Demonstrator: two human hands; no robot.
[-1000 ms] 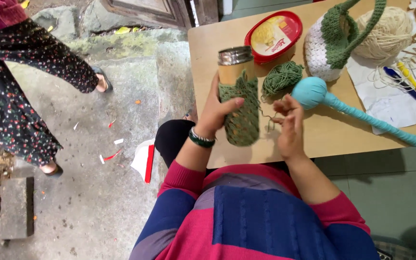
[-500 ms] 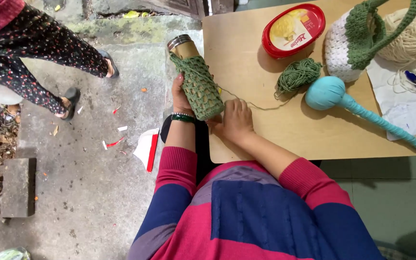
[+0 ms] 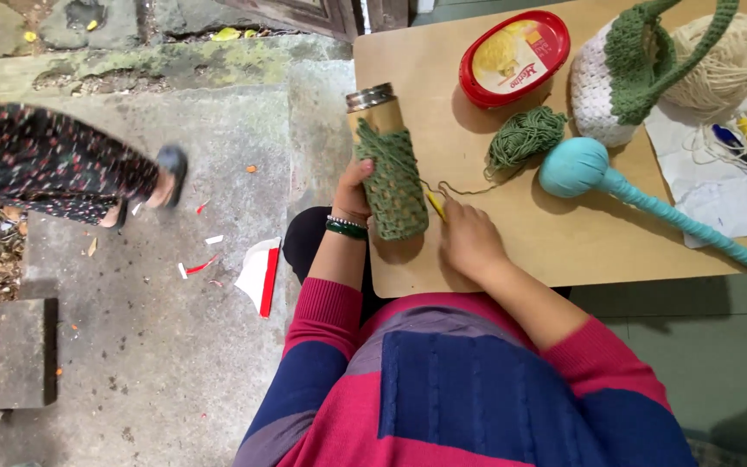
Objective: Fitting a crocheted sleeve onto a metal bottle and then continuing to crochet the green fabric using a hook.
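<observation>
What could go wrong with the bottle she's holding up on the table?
The bottle in its green crochet sleeve stands close to the table's edge, so it might tip off onto the concrete if the left hand slips. The yarn strand to the green ball runs past the right hand holding a yellow hook; a tug could snag it or roll the ball.

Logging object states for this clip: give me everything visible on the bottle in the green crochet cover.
The bottle is a slim cylinder with a tan, wood-look body and a silver metal cap. A green open-mesh crocheted sleeve covers its lower part, leaving the cap and a tan band bare. It stands near the left edge of the wooden table. The left hand grips it from the left side. Green yarn runs from the sleeve toward the right hand, which holds a yellow crochet hook, and on to a green yarn ball.
</observation>
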